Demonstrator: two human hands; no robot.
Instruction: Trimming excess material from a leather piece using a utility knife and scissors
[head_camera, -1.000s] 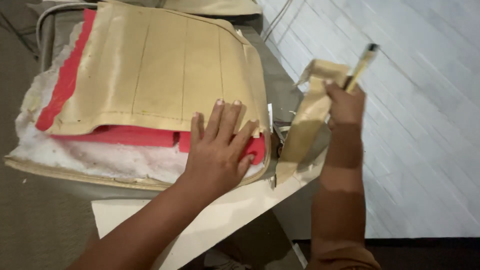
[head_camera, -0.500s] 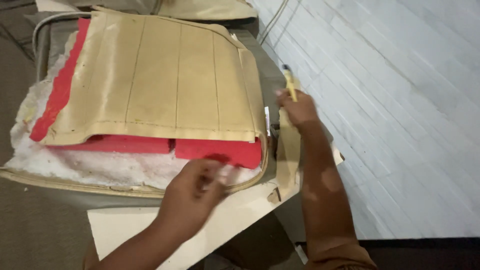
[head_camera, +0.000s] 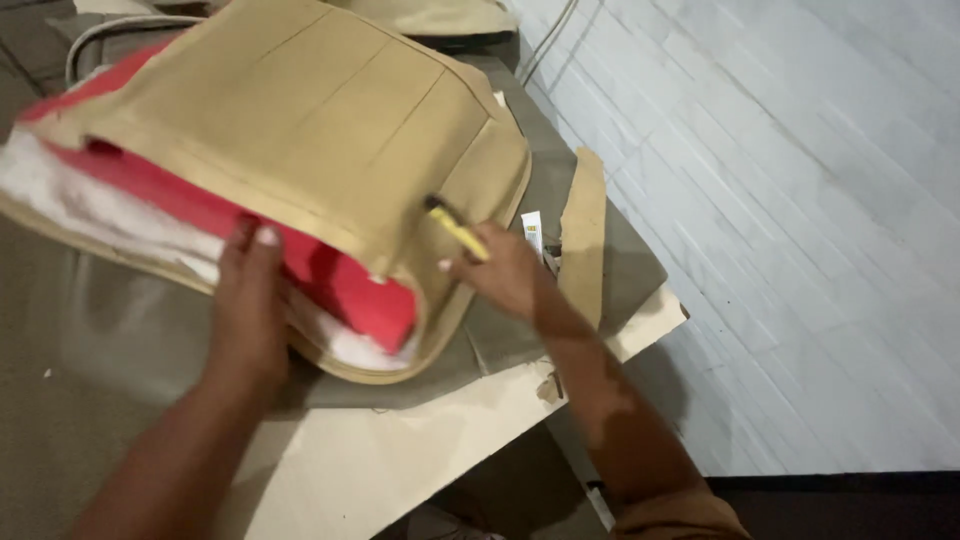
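Note:
A tan stitched seat cover (head_camera: 300, 120) lies over red foam (head_camera: 350, 290) and white padding (head_camera: 90, 210), raised at its near edge. My left hand (head_camera: 250, 300) grips the near edge of the red foam and padding, lifting it. My right hand (head_camera: 500, 272) holds a yellow tool with a dark tip (head_camera: 455, 228) against the cover's right front corner.
The cushion sits on a grey work surface (head_camera: 120, 330) with a sheet of pale cardboard (head_camera: 400, 450) at the front. A tan strip of material (head_camera: 585, 230) lies to the right. A white brick-pattern wall (head_camera: 780, 200) runs along the right side.
My left hand went from resting flat on the cover to gripping and lifting the cushion's near edge. My right hand dropped the raised tan strip and brought the yellow tool to the cover's corner.

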